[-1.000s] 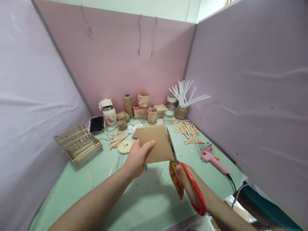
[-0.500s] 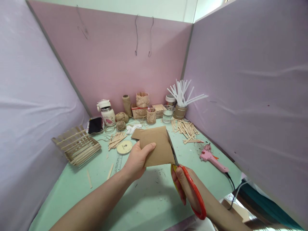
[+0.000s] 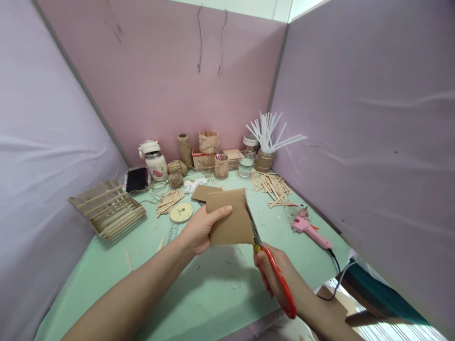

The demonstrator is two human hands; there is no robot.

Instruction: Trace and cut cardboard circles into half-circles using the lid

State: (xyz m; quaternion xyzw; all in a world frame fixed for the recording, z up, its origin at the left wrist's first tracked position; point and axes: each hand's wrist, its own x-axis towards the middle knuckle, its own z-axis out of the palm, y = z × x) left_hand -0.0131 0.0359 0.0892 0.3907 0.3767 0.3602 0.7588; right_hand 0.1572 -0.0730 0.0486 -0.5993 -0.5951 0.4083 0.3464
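My left hand point(image 3: 204, 227) grips a squarish piece of brown cardboard point(image 3: 230, 222) by its left side, thumb on top. My right hand point(image 3: 272, 267) is wrapped round the red and yellow handles of a pair of scissors point(image 3: 284, 284). The scissor blades run along the right edge of the cardboard, pointing away from me. Behind it, a second brown cardboard piece point(image 3: 205, 192) shows, partly hidden by the held one. A round cream lid or disc point(image 3: 181, 212) and a clear ruler point(image 3: 172, 232) lie left of my left hand.
A pink glue gun point(image 3: 311, 230) with its cord lies at right. Craft sticks point(image 3: 273, 187) are piled behind it. At left stands a stick rack point(image 3: 113, 208). Along the back are a flask point(image 3: 155, 163), twine balls point(image 3: 177, 168), a water cup point(image 3: 246, 165) and a jar of white glue sticks point(image 3: 265, 161).
The scissor handles have drawn closer together, and the blades have closed along the cardboard's right edge. The view has tilted slightly downward. My left hand keeps its hold.
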